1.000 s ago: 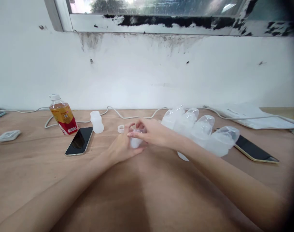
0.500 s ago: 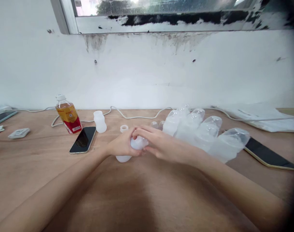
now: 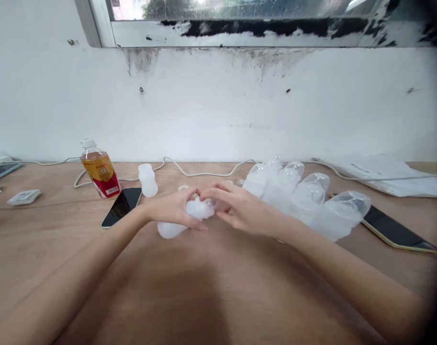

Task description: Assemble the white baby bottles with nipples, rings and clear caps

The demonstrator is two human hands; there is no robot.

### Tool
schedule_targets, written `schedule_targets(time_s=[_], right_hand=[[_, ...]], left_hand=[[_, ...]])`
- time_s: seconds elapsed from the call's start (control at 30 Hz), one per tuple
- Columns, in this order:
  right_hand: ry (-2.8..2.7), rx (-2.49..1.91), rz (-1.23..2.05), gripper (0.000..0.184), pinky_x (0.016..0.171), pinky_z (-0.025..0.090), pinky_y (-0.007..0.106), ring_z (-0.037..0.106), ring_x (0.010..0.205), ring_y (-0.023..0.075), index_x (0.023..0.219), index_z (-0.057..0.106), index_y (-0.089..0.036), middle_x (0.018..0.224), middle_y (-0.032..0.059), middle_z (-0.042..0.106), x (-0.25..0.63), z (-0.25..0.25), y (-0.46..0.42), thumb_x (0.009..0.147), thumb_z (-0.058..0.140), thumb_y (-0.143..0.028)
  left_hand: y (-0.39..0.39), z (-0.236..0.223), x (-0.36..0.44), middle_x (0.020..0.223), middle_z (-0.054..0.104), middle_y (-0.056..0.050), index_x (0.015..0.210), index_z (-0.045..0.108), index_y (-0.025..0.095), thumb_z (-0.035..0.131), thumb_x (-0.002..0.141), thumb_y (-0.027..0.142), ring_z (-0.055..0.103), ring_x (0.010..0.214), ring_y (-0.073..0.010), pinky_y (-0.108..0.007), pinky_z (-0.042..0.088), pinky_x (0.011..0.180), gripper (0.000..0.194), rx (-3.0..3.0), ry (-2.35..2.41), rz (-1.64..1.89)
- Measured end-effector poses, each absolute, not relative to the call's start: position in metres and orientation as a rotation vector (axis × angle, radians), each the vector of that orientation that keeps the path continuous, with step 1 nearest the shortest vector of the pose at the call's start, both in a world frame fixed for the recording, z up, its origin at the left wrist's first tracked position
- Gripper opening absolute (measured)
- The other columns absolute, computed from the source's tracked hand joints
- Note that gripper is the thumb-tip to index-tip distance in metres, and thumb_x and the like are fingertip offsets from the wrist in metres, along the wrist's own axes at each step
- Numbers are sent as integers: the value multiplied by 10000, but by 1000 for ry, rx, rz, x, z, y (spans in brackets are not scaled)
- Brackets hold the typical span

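Note:
A milky white baby bottle (image 3: 171, 230) lies tilted in my left hand (image 3: 173, 209), its base toward the lower left and its top toward the right. Thumb and fingers of that hand wrap around its upper body. At the top end, my right hand (image 3: 236, 206) curls its fingers around a clear domed cap (image 3: 215, 203), which they partly cover. Behind my hands sits a white ring (image 3: 183, 188), mostly hidden. A few small clear rounded pieces (image 3: 240, 183) show just beyond my right hand.
Right of my hands stand several capped white bottles (image 3: 304, 199), beside a phone (image 3: 397, 230) and a white plastic bag (image 3: 390, 175). Leftward are an uncapped white bottle (image 3: 148, 180), another phone (image 3: 123, 206) and a drink bottle (image 3: 102, 170). A white cable (image 3: 204, 175) runs along the wall.
Both hands have shifted slightly left with the bottle. It now lies more tilted, showing more of its base, and my right fingers have moved to the cap end.

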State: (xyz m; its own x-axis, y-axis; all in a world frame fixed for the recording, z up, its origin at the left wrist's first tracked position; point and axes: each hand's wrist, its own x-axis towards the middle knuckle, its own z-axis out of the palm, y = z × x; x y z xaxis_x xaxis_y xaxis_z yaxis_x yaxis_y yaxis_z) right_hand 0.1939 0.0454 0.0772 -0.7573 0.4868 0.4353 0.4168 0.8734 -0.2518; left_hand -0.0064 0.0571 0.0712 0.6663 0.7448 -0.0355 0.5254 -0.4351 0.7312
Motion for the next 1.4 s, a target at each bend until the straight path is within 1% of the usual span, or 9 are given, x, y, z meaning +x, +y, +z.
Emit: schedule_targets(time_s=[0.17,0.27,0.4,0.53,0.6,0.77,0.93,1.1,1.4], right_hand=[[-2586,-517,-13,285,627,456,239,519,913,143,1088,442,-240,1144,78,438,190,71,40,817,421,-154],[-2490,-796,332,503,654,478,291,547,907,182,1216,315,-229,1159,97,469,181,65,35,777,514,-374],[-2365,-1000,945,380,513,471,247,601,685,141,1174,369,-233,962,51,598,177,61,40,839,396,-409],[-2228,-1057,511,358,690,465,295,554,902,186,1048,479,-212,1065,46,555,185,63,54,715,597,-270],[-2295,-1092,366,353,763,435,321,537,918,193,1032,503,-200,1040,49,556,188,61,58,697,611,-232],[-2676,-1160,418,343,709,430,314,564,833,192,1065,508,-221,1061,61,521,185,39,55,734,570,-289],[-2659,-1165,427,420,742,417,328,548,897,215,1133,417,-192,1115,85,505,179,29,48,767,525,-367],[-2579,-1137,463,285,768,408,323,547,842,166,1102,448,-184,1083,95,496,178,28,48,875,324,-304],[-2454,-1167,362,186,708,422,301,531,748,149,873,508,-148,914,72,523,174,17,53,843,433,-316]], left_hand=[[56,87,-21,701,559,9,932,462,189,609,678,342,594,590,-162,-305,470,566,330,1642,714,-53],[54,86,-16,774,580,-6,936,514,190,620,661,365,588,698,-172,-289,453,641,343,1903,801,11],[53,83,-7,884,575,2,985,544,214,599,662,412,542,821,-177,-255,401,691,383,2339,921,163],[62,83,-18,799,557,-11,853,569,169,519,685,534,525,710,-162,-247,374,598,404,2451,1116,110],[71,84,-29,835,560,-21,844,554,163,535,669,546,525,745,-173,-251,378,618,421,2502,1229,298],[92,76,-50,959,580,-55,1055,457,175,562,707,446,537,858,-212,-310,390,742,453,2648,1678,810],[103,59,-55,1095,550,-113,1145,416,144,525,764,400,498,1008,-242,-363,311,899,472,2961,1808,695],[103,54,-58,1101,549,-131,1186,406,139,434,812,409,474,1047,-261,-450,182,978,462,2990,2007,630],[97,58,-54,1216,419,-198,1228,348,78,436,797,344,366,1144,-306,-498,159,984,514,2936,1984,770]])
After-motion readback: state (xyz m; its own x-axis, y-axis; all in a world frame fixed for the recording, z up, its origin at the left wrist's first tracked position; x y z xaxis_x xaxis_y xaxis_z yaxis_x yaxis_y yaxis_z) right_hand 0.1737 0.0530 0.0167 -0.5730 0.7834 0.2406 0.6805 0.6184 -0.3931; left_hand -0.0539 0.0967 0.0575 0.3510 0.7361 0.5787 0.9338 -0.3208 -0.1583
